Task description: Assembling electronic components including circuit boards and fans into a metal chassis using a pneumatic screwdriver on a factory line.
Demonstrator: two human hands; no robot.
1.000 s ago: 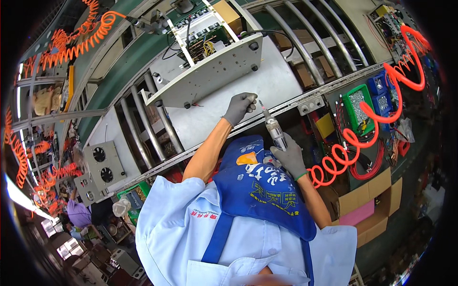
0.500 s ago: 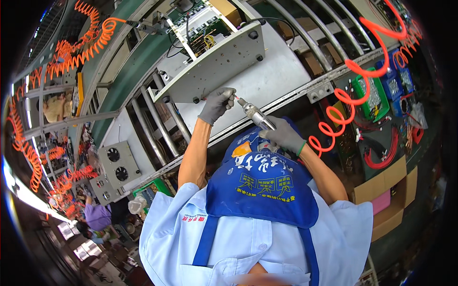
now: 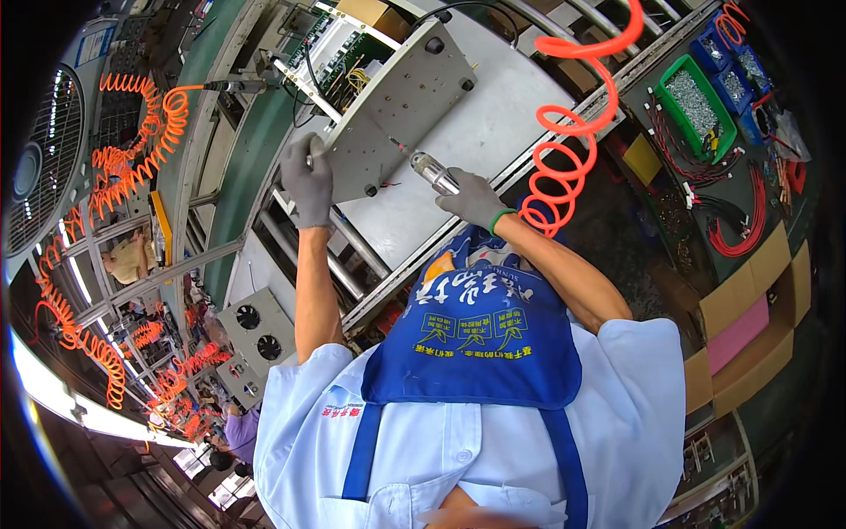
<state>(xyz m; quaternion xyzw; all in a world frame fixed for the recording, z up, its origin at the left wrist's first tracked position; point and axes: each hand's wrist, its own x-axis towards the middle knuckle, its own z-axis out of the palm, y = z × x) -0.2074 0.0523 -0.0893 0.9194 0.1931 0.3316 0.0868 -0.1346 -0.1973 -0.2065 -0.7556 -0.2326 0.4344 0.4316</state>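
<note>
A grey metal chassis [image 3: 401, 110] with circuit boards inside stands on a white board over the conveyor rollers. My left hand [image 3: 306, 181], in a grey glove, grips the chassis at its lower left corner. My right hand [image 3: 471, 198], also gloved, holds a silver pneumatic screwdriver [image 3: 434, 172] whose tip points at the side wall of the chassis. An orange coiled air hose [image 3: 573, 132] runs from the tool up to the top right.
A green bin of screws [image 3: 696, 101] and blue bins sit at the upper right, with red wire bundles [image 3: 736, 220] below them. Open cardboard boxes [image 3: 749, 326] stand at the right. Another grey unit with two fans [image 3: 251, 331] waits at the lower left on the line. A fan [image 3: 44, 167] hangs at the far left.
The chassis has been tipped up and now sits nearer. My left hand has shifted to its lower left corner, and my right hand has brought the screwdriver against its side wall.
</note>
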